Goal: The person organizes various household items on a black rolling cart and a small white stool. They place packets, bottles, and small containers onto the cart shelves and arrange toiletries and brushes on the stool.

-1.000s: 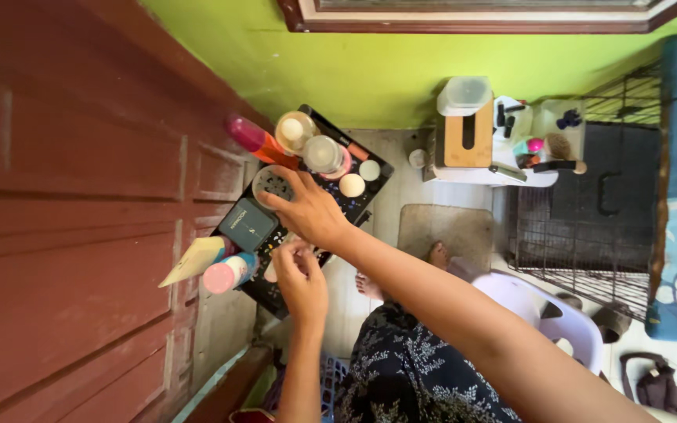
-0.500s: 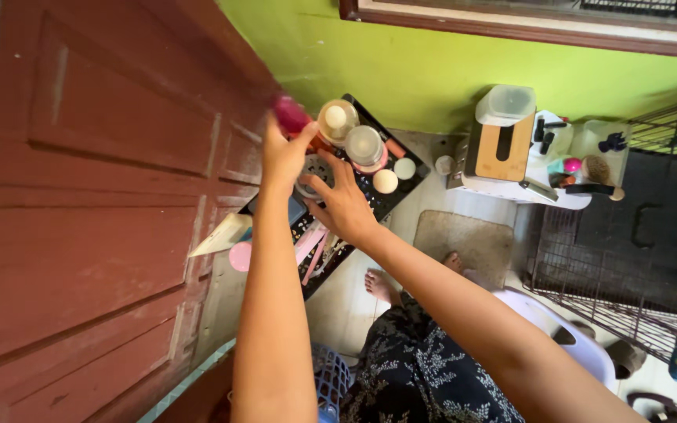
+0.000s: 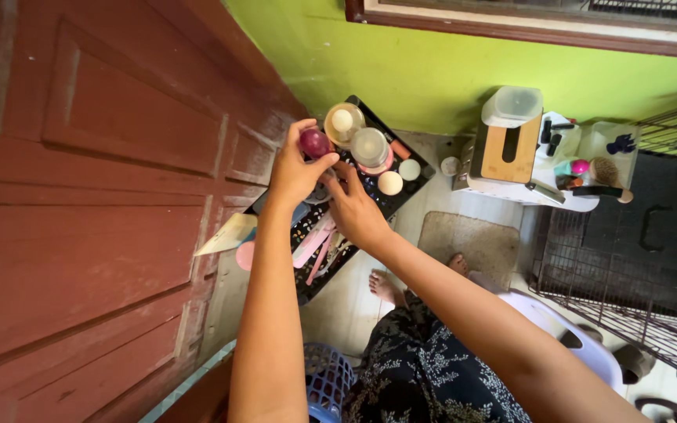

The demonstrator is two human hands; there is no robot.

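Looking down, a black tray (image 3: 370, 202) crowded with toiletries is seen standing against a dark red panelled door (image 3: 95, 196), with a lime-green wall (image 3: 425, 74) behind it and pale floor tiles below. A small mat (image 3: 468, 243) lies on the floor, a wire cage (image 3: 628, 258) is set to the right, and a blue basket (image 3: 324, 384) is glimpsed near the bottom edge.

The left hand (image 3: 295, 168) is closed round a bottle, of which only the magenta cap (image 3: 314, 143) is shown, held over the far left end of the tray. The right hand (image 3: 358, 211) is laid half open on the tray just beneath; what its fingertips touch cannot be told, being hidden by the left hand.

Beside the cap, two clear round lids (image 3: 356, 135) are stood close together, with two small white jars (image 3: 400, 176) near them. Pink tubes (image 3: 315, 243) are laid flat at the tray's near end. A white organiser (image 3: 546, 164) carrying a wooden box is placed against the wall.
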